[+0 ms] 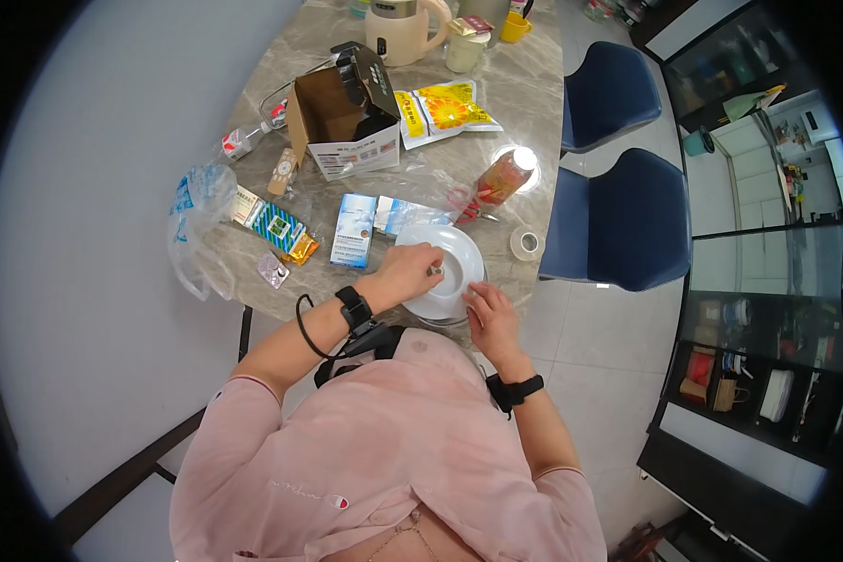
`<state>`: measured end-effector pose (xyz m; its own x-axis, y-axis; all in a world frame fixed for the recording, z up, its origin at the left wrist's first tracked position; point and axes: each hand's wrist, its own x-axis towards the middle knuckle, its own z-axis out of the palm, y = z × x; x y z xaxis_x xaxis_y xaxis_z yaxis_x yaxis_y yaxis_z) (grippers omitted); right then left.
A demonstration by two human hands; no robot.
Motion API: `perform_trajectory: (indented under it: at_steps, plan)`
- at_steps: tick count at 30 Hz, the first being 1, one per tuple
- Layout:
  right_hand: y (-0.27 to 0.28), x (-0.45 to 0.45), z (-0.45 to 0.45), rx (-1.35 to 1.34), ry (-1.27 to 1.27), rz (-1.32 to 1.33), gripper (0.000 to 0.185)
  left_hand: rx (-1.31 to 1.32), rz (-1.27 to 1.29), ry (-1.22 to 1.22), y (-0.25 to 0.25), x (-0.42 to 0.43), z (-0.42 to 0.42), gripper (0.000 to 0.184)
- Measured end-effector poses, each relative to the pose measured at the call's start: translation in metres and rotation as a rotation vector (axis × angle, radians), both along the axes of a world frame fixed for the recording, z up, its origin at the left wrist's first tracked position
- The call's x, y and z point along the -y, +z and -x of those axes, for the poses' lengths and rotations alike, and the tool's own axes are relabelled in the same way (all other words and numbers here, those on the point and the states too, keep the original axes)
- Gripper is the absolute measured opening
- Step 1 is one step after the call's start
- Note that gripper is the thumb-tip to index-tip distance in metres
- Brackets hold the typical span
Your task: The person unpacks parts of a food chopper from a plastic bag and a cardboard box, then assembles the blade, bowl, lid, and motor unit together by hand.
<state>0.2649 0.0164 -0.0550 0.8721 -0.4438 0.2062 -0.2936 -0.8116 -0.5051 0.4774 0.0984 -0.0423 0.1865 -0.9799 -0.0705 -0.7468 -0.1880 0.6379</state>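
Observation:
A white plate (416,304) with a sunken middle lies near the table's front edge. Over its centre my left hand (405,273) is closed in a pinch; a small shiny bit shows at the fingertips, too small to name. My right hand (493,320) grips the plate's right rim, with its fingers bent over the edge. Something clear, like glass, shows under the plate's near edge. Just left of the plate stands a blue and white box (353,230), and a second blue and white box (398,214) lies behind the plate, partly covered by it.
Behind are an open cardboard box (354,155), a yellow and white packet (448,112), red-handled scissors (468,212), a reddish jar (506,176) and a tape roll (525,244). At left lie a plastic bag (201,225) and a blister pack (273,270). Blue chairs (613,220) stand right.

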Motion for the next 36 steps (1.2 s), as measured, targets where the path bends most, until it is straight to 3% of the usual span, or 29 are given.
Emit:
perform_trajectory:
  at_steps: [1, 3, 7, 9, 13, 16, 19, 21, 25, 27, 31, 36]
  plan:
    - [0.000, 0.002, 0.002, 0.000, 0.005, 0.000, 0.027, 0.000, 0.000, 0.005, 0.004, -0.001, -0.001, 0.024]
    - [-0.001, 0.002, 0.004, -0.030, -0.027, -0.085, 0.027, -0.072, 0.206, 0.291, 0.013, -0.005, -0.007, 0.034]
    - [0.001, 0.001, -0.001, 0.054, -0.080, -0.064, 0.026, 0.094, 0.175, 0.392, -0.018, -0.014, -0.027, 0.046]
    - [0.003, 0.002, -0.003, 0.079, -0.112, -0.040, 0.025, -0.186, 0.031, 0.264, -0.024, -0.015, -0.034, 0.051]
    - [-0.004, 0.001, 0.012, 0.117, -0.124, -0.105, 0.026, -0.173, 0.059, 0.199, -0.015, -0.022, -0.022, 0.047]
    - [-0.017, -0.005, 0.033, 0.030, -0.164, -0.291, 0.022, -0.143, 0.021, 0.129, -0.011, -0.024, -0.017, 0.044]
    - [-0.026, -0.011, 0.042, -0.019, -0.365, -0.486, 0.019, -0.192, -0.132, 0.176, -0.012, -0.022, -0.018, 0.043]
    - [-0.030, -0.008, 0.040, -0.097, -0.446, -0.892, 0.022, -0.257, -0.109, 0.281, -0.017, -0.021, -0.018, 0.045]
    - [-0.033, -0.008, 0.034, -0.168, -0.404, -1.182, 0.026, -0.271, -0.052, 0.255, -0.018, -0.016, -0.025, 0.050]
    - [-0.038, -0.005, 0.033, -0.034, -0.432, -1.469, 0.023, -0.354, -0.130, 0.156, -0.020, -0.009, -0.038, 0.045]
    - [-0.041, 0.001, 0.033, -0.063, -0.465, -1.486, 0.018, -0.337, -0.183, 0.213, -0.033, 0.006, -0.052, 0.036]
    - [-0.053, 0.021, 0.038, 0.093, -0.563, -1.399, 0.012, -0.668, -0.423, 0.170, -0.058, -0.011, -0.061, 0.028]
